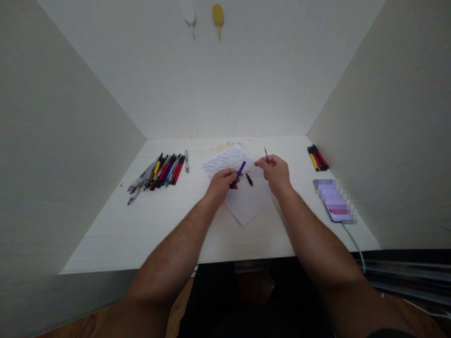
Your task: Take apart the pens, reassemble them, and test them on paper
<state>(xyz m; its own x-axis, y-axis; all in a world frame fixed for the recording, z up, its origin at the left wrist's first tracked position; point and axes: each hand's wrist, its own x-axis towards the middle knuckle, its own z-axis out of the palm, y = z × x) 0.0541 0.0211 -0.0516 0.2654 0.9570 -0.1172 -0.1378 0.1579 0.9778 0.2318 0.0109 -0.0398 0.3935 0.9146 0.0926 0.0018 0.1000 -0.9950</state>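
My left hand (224, 184) is closed around a blue pen barrel (241, 168), tilted up to the right above the paper. Between the fingertips of my right hand (276, 172) is a thin dark pen refill (266, 154), pointing upward. On the sheet of paper (243, 206), between the two hands, lies a short black pen part (249, 179). Scribbled lines cover the far half of the sheet, and its near corner is plain white.
Left on the white table (148, 239) lies a pile of pens (165, 171) in several colours, with a clear pen (187, 161) beside it. At the right are several red, black and yellow pens (318, 158) and a phone (334, 201) with a cable (355, 241). Walls enclose three sides.
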